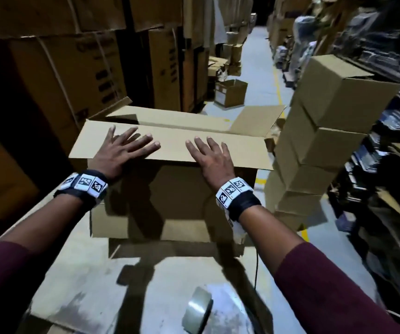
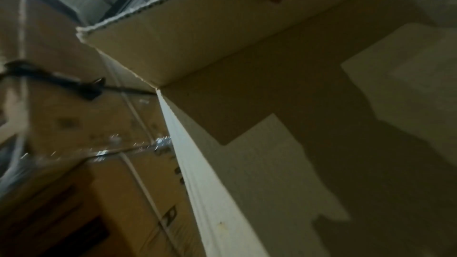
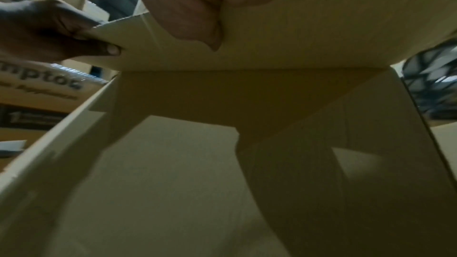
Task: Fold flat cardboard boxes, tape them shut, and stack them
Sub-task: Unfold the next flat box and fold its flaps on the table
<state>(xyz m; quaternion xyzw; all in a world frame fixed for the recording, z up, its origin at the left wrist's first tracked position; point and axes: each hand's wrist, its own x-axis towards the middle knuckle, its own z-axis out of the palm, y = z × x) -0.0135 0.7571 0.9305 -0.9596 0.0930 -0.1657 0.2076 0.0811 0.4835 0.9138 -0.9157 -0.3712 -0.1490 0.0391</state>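
The plain brown cardboard box [image 1: 170, 203] stood upright on the pale scuffed desk [image 1: 78, 285], its near long flap [image 1: 170, 145] folded level. The left hand [image 1: 119, 150] and right hand [image 1: 212, 157] lay flat on that flap, each grip spread with straight fingers, clasping nothing. The far flap [image 1: 170, 116] rose behind, hiding the box's inside. A roll of clear tape [image 1: 199, 312] stood at the desk's near edge, partly cut off. A stack of closed brown boxes [image 1: 324, 131] stood to the right, its base in shadow. Both wrist views were blurred.

Two hands [image 1: 119, 150], one open box [image 1: 170, 189], one tape roll [image 1: 197, 309].
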